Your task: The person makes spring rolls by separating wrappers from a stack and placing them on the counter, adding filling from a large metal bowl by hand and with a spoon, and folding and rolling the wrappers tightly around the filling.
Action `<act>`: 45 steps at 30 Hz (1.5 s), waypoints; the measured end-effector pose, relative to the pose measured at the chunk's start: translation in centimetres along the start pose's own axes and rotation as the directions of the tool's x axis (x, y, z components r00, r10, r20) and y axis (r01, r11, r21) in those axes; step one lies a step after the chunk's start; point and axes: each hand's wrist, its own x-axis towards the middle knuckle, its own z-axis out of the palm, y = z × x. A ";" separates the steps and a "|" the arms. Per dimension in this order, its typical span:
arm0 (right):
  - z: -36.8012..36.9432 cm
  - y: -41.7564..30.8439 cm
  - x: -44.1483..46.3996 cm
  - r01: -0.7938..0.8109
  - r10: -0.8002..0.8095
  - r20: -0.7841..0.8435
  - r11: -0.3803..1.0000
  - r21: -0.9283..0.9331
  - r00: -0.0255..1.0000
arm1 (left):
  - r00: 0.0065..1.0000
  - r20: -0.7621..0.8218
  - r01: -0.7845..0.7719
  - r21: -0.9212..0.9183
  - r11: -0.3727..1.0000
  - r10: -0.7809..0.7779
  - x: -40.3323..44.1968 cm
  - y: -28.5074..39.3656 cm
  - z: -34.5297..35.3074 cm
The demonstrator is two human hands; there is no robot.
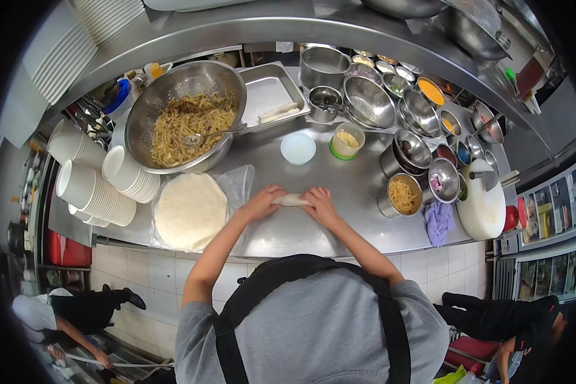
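Observation:
On the steel counter (294,233) in front of me lies a pale, uncooked spring roll (292,200). My left hand (264,202) grips its left end, and my right hand (320,206) has closed fingers over its right end. Left of my left hand is a stack of round white wrappers (191,212) on a plastic sheet (241,178). Beyond the wrappers stands a large steel bowl (134,137) of shredded filling (192,118) with a spoon (201,136) in it. A steel tray (262,89) behind holds a few similar rolls (280,114).
A small pale bowl (298,148) and a green-based tub (347,142) stand just beyond the roll. Stacked white bowls (102,192) are at left. Several steel containers (400,195), a purple cloth (439,224) and a white cutting board (482,208) occupy the right. People (77,313) are behind me on both sides.

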 end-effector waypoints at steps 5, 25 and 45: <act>-1.4 2.2 2.9 -0.305 0.296 0.113 0.949 0.073 0.948 | 0.998 0.056 -0.008 0.062 0.998 0.004 2.8 -2.6 -2.1; -1.8 2.2 1.1 -0.229 0.360 -0.419 0.916 0.331 0.834 | 0.961 0.160 0.252 -0.187 0.949 -0.224 6.3 -1.3 0.0; -9.1 -3.1 -5.8 -0.459 0.689 -0.370 0.705 0.540 0.623 | 0.856 -0.508 0.259 0.274 0.926 -0.089 25.3 -15.6 -9.1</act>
